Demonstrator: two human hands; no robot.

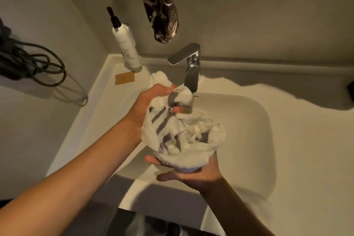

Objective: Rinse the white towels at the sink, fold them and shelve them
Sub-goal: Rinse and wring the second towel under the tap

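A white towel with grey stripes (183,132) is bunched up over the white sink basin (249,124), just under the chrome faucet (189,67). A thin stream of water falls from the spout onto the towel's upper end. My left hand (149,101) grips the towel's upper left part near the spout. Under the lower part of the bundle, my right hand (193,172) lies palm up and cups it. A second bit of white cloth (160,77) shows behind my left hand on the counter.
A white pump bottle (125,44) stands at the back left corner, with a tan card (124,78) lying beside it. A dark patterned cloth (162,5) hangs above the faucet. Black cables (32,63) hang on the left wall. White countertop (306,130) extends to the right.
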